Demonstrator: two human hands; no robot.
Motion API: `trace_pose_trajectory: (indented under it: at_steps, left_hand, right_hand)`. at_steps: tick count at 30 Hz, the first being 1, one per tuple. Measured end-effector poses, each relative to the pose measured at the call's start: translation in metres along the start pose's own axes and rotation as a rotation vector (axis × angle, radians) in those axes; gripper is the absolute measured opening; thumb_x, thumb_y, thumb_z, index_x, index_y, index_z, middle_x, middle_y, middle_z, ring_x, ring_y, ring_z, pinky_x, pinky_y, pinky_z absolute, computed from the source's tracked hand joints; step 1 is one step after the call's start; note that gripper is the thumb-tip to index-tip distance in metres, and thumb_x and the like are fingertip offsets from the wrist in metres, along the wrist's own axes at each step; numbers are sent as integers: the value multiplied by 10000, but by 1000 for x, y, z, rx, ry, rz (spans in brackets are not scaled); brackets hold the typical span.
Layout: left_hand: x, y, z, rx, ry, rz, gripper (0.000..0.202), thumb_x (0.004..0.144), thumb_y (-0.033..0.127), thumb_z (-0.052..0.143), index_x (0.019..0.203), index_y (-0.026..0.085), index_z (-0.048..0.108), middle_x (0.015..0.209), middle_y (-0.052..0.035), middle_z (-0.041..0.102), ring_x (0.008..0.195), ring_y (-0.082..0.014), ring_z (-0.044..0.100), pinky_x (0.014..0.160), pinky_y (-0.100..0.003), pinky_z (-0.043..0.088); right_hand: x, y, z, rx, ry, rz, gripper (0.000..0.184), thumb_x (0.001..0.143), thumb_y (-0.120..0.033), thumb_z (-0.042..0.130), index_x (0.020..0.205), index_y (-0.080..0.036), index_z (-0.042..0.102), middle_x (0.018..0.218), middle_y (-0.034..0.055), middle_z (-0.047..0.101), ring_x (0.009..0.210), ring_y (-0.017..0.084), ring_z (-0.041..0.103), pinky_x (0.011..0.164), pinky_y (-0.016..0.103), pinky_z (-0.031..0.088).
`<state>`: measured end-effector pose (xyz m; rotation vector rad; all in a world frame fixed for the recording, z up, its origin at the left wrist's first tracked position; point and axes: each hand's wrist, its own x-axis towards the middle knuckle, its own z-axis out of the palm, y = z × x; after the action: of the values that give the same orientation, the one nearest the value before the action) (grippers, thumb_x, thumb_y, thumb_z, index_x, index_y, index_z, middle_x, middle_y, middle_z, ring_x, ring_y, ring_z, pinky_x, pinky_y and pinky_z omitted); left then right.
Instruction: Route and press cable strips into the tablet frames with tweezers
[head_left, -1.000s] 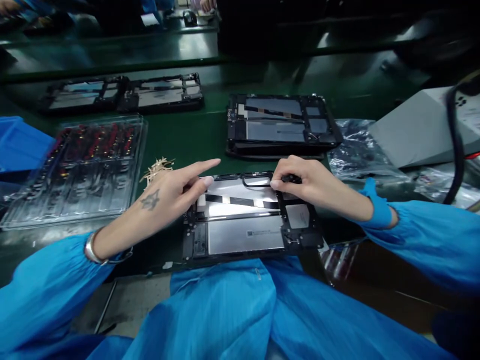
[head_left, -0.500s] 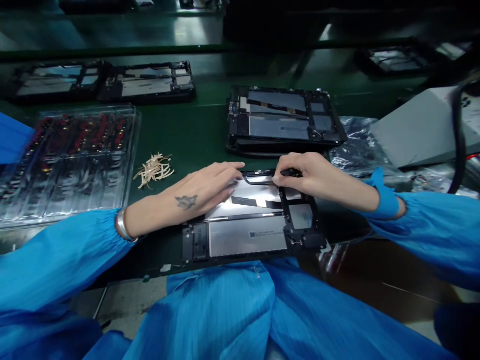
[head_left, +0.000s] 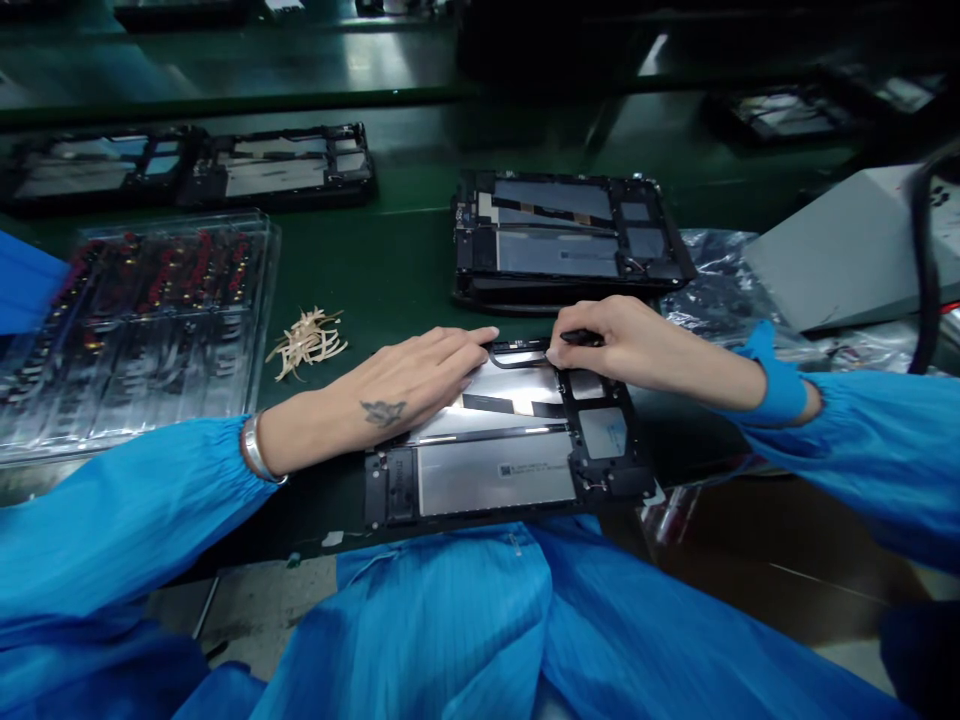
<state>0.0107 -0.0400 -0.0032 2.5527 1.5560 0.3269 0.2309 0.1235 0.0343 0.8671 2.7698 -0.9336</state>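
An opened tablet chassis (head_left: 504, 468) lies flat at the near edge of the green belt, its silver plates and a black ribbon strip showing. My left hand (head_left: 409, 385) rests flat on the chassis's upper left part, fingers stretched toward the top edge. My right hand (head_left: 611, 340) is curled at the top edge, pinching a thin black cable (head_left: 517, 358) that loops along the frame there. The fingertips of both hands almost meet.
A stack of similar chassis (head_left: 566, 240) sits just beyond. Two more chassis (head_left: 289, 168) lie at the far left. A clear plastic tray (head_left: 135, 320) of small red-and-black parts stands left, beside a heap of pale strips (head_left: 309, 340). Crumpled bags (head_left: 712, 290) and a grey box (head_left: 855, 250) are right.
My left hand has gone from pointing with raised fingers to lying flat on the chassis, sliding right toward my right hand. My right hand has stayed pinched at the top edge.
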Motion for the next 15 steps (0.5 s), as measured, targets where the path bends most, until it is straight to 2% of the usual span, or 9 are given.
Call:
trace_pose_trajectory:
  at_steps: [8,12,15]
  left_hand:
    - [-2,0,-1,58,-34,22,225,1073,160,357,1238,134,508,1561,-157,448,1375,-240,500,1082,-389,508]
    - [-1,-1,-1,156,-38,70,223,1060,148,369,1220,118,523,1568,-174,446,1376,-266,506,1078,-396,520]
    - [2,-1,-3,262,-44,116,242,1049,139,377,1228,98,535,1554,-188,470,1357,-299,533,1045,-408,546]
  right_hand:
    - [1,4,0,17,-13,-16,214,882,-333,609,796,-157,696,860,84,689,765,224,620,668,350,394]
    - [1,6,0,20,-25,-14,238,891,-361,599,826,-156,701,874,93,696,774,222,616,668,347,394]
    - [-1,8,-1,20,-18,-68,279,910,-396,578,824,-162,702,850,84,690,761,209,604,657,337,383]
